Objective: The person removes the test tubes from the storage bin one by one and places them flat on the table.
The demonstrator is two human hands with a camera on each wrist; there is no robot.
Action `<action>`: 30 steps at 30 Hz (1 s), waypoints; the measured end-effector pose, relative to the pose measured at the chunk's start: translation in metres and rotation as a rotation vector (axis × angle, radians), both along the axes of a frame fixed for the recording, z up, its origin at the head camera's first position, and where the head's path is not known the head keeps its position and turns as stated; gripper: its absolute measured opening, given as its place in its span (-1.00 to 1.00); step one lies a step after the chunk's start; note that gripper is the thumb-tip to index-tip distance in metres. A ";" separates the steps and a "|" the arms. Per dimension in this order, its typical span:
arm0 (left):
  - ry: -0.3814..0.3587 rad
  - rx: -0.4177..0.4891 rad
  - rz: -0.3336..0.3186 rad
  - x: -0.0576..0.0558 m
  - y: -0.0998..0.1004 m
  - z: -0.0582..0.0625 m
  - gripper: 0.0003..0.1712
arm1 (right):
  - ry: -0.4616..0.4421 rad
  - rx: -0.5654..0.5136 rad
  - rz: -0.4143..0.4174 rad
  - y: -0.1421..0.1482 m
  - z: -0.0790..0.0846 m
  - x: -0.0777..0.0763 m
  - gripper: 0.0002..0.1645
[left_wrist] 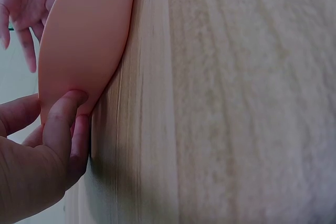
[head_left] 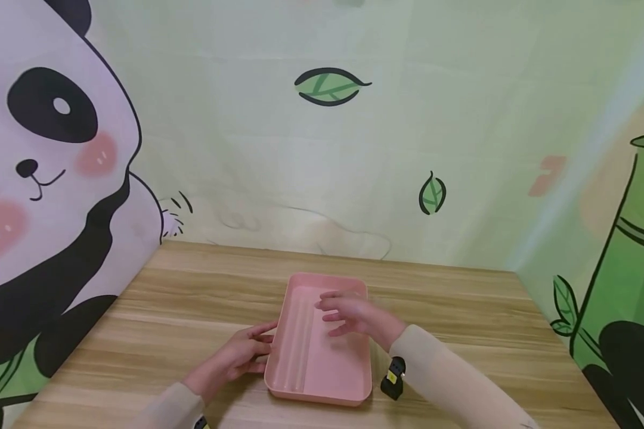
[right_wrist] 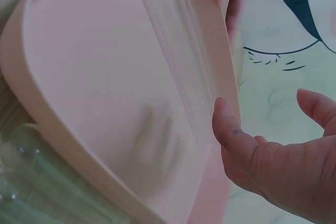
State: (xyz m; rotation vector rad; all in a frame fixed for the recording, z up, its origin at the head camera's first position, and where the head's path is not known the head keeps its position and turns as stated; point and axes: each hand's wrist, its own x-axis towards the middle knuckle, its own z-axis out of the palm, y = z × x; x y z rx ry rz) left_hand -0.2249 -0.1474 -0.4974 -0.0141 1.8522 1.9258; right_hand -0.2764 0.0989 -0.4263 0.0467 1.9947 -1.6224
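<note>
A shallow pink tray (head_left: 338,366) with rounded corners lies lengthwise on the wooden table. Along its left inner side lie a few long, clear tubes (right_wrist: 173,40), faint in the head view. My left hand (head_left: 238,353) rests against the tray's outer left wall; in the left wrist view its bent fingers (left_wrist: 62,121) touch that wall near the table. Over the tray's far right part hovers my right hand (head_left: 349,313), fingers spread and loosely bent, holding nothing. Its shadow falls on the tray floor in the right wrist view.
The wooden table (head_left: 451,333) spreads around the tray. Behind it hangs a pale green cloth (head_left: 236,119) printed with pandas, leaves and bamboo. See-through rounded objects (right_wrist: 47,182) lie outside the tray wall in the right wrist view. A black wrist camera (head_left: 392,381) sits by the right sleeve.
</note>
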 end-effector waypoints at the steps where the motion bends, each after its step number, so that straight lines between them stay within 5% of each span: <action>1: 0.001 -0.001 -0.003 0.000 0.000 0.000 -0.20 | -0.001 0.000 -0.009 -0.001 -0.001 -0.001 -0.28; 12: 0.005 -0.009 -0.002 -0.001 0.001 0.000 -0.20 | 0.000 0.017 -0.008 -0.010 -0.013 -0.004 -0.41; 30: 0.004 -0.019 0.005 -0.001 0.001 0.000 -0.21 | -0.055 0.064 -0.118 -0.027 -0.032 -0.013 -0.79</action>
